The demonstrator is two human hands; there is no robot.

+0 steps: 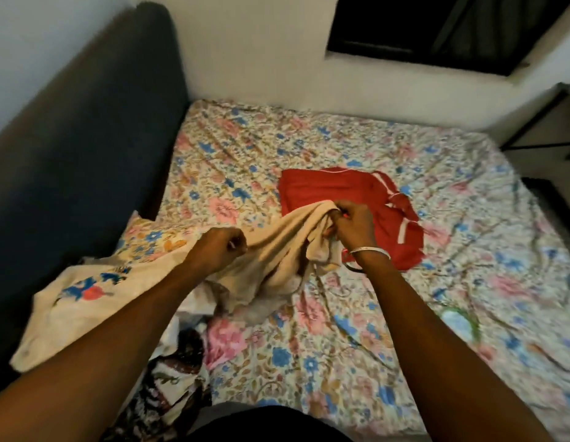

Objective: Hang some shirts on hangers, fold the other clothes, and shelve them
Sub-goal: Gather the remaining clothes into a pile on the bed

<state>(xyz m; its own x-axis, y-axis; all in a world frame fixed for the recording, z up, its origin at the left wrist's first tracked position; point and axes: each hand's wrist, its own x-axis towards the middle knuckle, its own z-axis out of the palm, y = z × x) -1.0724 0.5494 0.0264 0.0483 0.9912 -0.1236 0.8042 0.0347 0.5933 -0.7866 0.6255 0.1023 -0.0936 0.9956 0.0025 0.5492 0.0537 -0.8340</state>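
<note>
Now both hands (278, 240) grip beige garment (277, 250) over bed (404, 314).

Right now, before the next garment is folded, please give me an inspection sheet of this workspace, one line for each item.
Surface: bed with a wrinkled floral sheet.
Job's things: beige garment held up between both hands; red garment lying flat behind it; cream embroidered garment at near left.
Clutter: dark patterned cloth bunched at the near edge.
Grippers: left hand grips the beige garment; right hand, a bangle on its wrist, grips its other end.
Cables: nothing seen.
Surroundings: dark headboard at left, dark window above, dark-framed furniture at right.
</note>
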